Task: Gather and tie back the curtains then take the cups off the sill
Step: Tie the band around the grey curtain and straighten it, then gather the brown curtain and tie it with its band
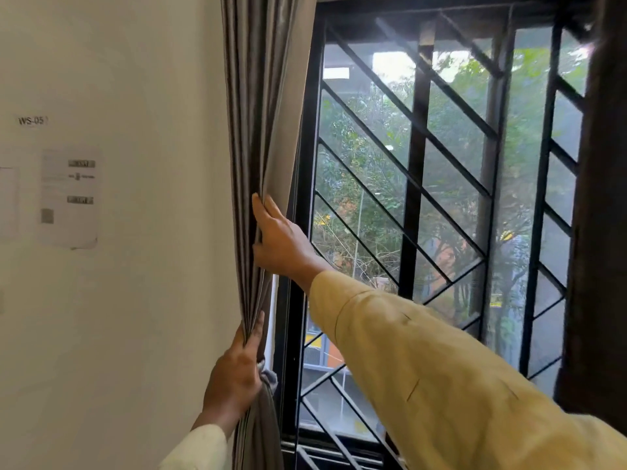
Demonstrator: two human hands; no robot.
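A grey-brown curtain (258,106) hangs bunched in folds at the left edge of the window. My left hand (235,374) grips the gathered folds low down, fingers wrapped round them. My right hand (276,237) is higher up, its fingers curled over the curtain's window-side edge and pressing it toward the wall. A second, darker curtain (600,232) hangs at the right edge of the view. No cups and no sill top are in view.
The window has a black frame (305,198) and a black grille of upright and slanted bars (415,184), with trees outside. A white wall (142,266) at the left carries taped paper notices (69,198).
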